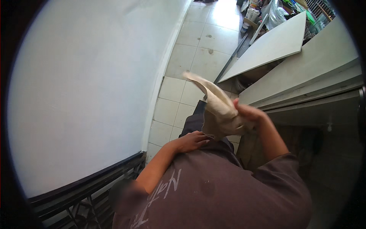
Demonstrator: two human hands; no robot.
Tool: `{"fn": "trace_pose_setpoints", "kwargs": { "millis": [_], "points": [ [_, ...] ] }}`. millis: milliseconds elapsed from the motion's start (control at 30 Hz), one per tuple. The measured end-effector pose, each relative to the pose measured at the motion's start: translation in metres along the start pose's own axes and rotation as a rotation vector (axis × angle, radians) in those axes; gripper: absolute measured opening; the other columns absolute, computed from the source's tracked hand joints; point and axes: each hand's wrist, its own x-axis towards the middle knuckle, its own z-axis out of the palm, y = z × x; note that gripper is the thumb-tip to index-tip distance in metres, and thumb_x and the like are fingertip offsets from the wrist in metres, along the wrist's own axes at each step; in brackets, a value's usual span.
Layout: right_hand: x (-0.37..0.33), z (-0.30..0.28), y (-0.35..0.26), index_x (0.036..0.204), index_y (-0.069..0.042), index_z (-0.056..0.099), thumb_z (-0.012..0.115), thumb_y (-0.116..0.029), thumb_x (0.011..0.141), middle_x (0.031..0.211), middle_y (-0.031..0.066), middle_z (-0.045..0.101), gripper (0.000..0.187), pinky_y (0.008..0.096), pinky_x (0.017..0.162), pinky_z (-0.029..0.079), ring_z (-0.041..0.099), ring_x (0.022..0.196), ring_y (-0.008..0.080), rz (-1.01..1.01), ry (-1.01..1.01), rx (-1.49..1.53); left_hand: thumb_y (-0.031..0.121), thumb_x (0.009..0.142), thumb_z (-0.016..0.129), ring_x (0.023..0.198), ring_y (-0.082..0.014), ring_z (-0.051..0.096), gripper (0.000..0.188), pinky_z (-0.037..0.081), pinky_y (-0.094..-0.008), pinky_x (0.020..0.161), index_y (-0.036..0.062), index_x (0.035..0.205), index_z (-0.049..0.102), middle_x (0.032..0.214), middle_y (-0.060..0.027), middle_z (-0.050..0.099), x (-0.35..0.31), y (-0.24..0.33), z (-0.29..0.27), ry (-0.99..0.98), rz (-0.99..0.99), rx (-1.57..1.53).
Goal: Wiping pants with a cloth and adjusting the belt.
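Note:
A beige cloth (219, 105), folded and bunched, hangs in front of my waist. Its upper end sticks out toward the far left and is slightly blurred. My right hand (249, 112) is closed on the cloth's right side, thumb up, with some fingers hidden in the folds. At my waist, my left hand (193, 141) has its fingers together and bent at the cloth's lower left corner, seemingly pinching its edge. Below lie my dark trousers (193, 123) and brown shirt (213, 183).
A white wall (95, 84) rises on the left, above a black metal railing (87, 194). Pale floor tiles (183, 53) stretch ahead. At right, a white board (270, 45) leans by clutter and plastic bags (274, 15), near a pale ledge (305, 76).

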Motion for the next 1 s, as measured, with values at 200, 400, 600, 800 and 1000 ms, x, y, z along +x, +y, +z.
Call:
{"fn": "trace_pose_setpoints", "kwargs": {
  "millis": [200,400,600,800,1000],
  "points": [
    [0.024,0.082,0.008,0.114,-0.001,0.063,0.067,-0.03,0.087,0.099,0.0102,0.067,0.039,0.0301,0.081,0.05,0.062,0.088,0.0142,0.022,0.184,-0.351,0.037,0.101,0.037,0.123,-0.0321,0.046,0.045,0.036,-0.0405,0.105,0.0094,0.133,0.053,0.135,-0.015,0.049,-0.007,0.022,-0.007,0.036,-0.161,-0.018],
    [0.003,0.027,-0.003,0.102,0.0,0.069,0.065,-0.024,0.085,0.114,0.0198,0.063,0.03,0.033,0.085,0.05,0.061,0.099,0.0259,-0.717,0.683,-1.428,0.037,0.101,0.037,0.119,-0.0305,0.049,0.045,0.038,-0.0409,0.102,0.009,0.132,0.054,0.122,-0.0124,0.056,-0.014,0.022,-0.007,0.036,-0.107,-0.057],
    [-0.005,0.015,-0.012,0.097,0.008,0.065,0.057,-0.014,0.082,0.094,0.0065,0.065,0.028,0.029,0.077,0.049,0.058,0.086,0.0131,-0.464,0.453,-0.103,0.037,0.101,0.037,0.121,-0.0305,0.047,0.044,0.037,-0.0404,0.103,0.0102,0.131,0.055,0.123,-0.012,0.056,-0.011,0.029,-0.007,0.049,-0.098,-0.035],
    [-0.007,0.04,0.01,0.094,0.004,0.064,0.06,-0.021,0.081,0.078,0.0107,0.065,0.028,0.0329,0.067,0.049,0.058,0.073,0.0142,-0.169,0.413,-0.633,0.037,0.101,0.037,0.124,-0.0302,0.046,0.044,0.036,-0.0396,0.104,0.011,0.134,0.052,0.127,-0.0121,0.055,-0.007,0.026,0.003,0.029,-0.098,-0.014],
    [0.014,0.061,0.046,0.1,0.0,0.067,0.066,-0.039,0.081,0.088,0.0235,0.067,0.043,0.0415,0.079,0.05,0.066,0.085,0.0357,0.01,0.1,-0.84,0.037,0.101,0.036,0.127,-0.0284,0.044,0.045,0.032,-0.0399,0.107,0.0107,0.135,0.051,0.134,-0.0112,0.051,-0.006,0.032,0.003,0.058,-0.099,-0.008]
  ]
}}
